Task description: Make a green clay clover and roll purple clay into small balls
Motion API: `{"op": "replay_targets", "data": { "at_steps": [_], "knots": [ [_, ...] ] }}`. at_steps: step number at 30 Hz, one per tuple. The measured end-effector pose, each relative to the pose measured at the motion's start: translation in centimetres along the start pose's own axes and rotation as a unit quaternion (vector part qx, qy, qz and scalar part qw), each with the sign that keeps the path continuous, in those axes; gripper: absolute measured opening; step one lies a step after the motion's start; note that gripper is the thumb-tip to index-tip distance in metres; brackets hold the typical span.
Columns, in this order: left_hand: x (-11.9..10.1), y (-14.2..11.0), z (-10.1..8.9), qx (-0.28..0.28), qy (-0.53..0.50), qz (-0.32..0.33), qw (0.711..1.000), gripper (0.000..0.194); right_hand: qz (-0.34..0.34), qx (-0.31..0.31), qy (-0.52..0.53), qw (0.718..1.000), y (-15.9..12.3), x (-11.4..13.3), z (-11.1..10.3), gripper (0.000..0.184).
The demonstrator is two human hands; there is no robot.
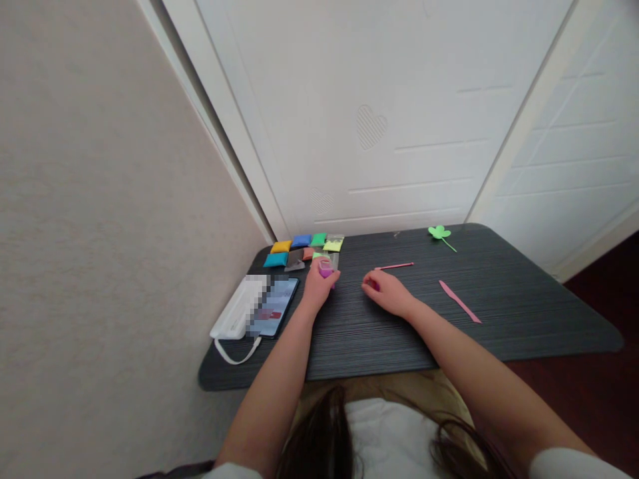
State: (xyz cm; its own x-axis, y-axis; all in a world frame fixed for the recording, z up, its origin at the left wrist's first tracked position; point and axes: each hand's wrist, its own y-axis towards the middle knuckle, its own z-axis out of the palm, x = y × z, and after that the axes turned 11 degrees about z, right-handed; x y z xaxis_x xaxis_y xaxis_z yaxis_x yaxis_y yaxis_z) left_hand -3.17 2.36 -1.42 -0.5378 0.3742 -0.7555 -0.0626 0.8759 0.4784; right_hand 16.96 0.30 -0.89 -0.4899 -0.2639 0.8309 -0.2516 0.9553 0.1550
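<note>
My left hand (319,283) is closed around a small purple packet of modelling clay (326,270), just in front of the other packets. A hand's width to the right, my right hand (387,291) is curled low over the table. Something small and dark red shows between its fingers, too hidden to name. Behind the right hand lies a thin pink stick tool (397,266). A pink plastic clay knife (459,301) rests further right. Near the back edge lies a light green clay four-petal shape (439,232) with a thin stem.
Several coloured clay packets, among them a yellow one (281,247) and a teal one (276,260), lie at the back left. A white power bank (239,309) with a cable (234,360) sits beside a phone (279,306). The dark table (369,352) meets a white door (319,120).
</note>
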Motion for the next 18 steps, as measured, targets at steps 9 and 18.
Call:
{"op": "replay_targets", "data": {
  "at_steps": [9,18],
  "knots": [
    [-1.1,-0.4,0.8,0.094,-0.152,-0.013,0.984,0.035,-0.047,-0.01,-0.139,0.989,0.0,0.3,0.2,0.018],
    [-2.4,-0.9,0.9,0.189,-0.172,-0.008,0.967,0.045,-0.107,-0.116,-0.037,0.987,-0.2,1.2,-0.4,0.026]
  ]
}}
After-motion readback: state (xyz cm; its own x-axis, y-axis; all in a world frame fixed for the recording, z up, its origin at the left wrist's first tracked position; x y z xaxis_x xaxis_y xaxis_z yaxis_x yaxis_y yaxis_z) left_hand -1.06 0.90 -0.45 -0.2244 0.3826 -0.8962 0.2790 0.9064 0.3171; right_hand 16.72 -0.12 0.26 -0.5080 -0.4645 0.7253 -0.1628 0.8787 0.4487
